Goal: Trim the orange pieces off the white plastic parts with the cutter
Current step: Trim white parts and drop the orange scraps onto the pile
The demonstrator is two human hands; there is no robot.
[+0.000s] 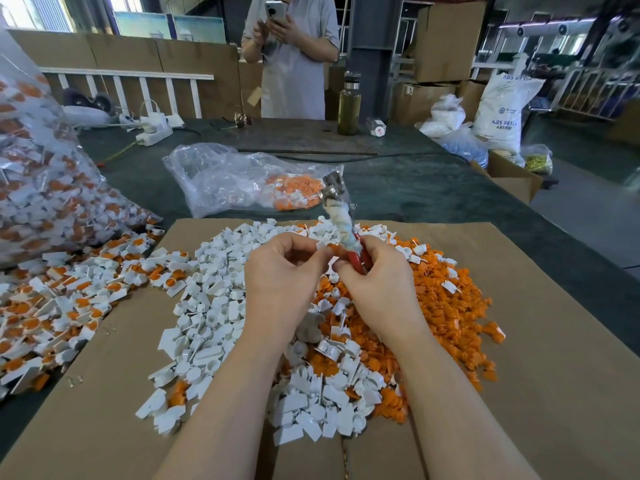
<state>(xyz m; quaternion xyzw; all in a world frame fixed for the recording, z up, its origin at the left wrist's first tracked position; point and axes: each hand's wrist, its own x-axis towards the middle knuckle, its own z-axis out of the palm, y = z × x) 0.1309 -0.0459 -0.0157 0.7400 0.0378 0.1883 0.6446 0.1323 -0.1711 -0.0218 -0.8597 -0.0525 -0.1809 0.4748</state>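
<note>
While hands [332, 271] work, a clear bag [221, 178] holds orange-and-white parts [294, 192].

1. one view only, a wide-angle camera worn on the person's head.
2. it looks forward and down over the worktop [433, 188], close above the left hand [284, 271] and right hand [377, 275].
3. the forearms run in from the bottom edge.
4. straight lines bend towards the frame's edges.

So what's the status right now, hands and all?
Right hand grips the cutter, head pointing up and away. Left hand pinches a small white part beside it. Sorted white pile and orange pile below; nothing blocking.
</note>
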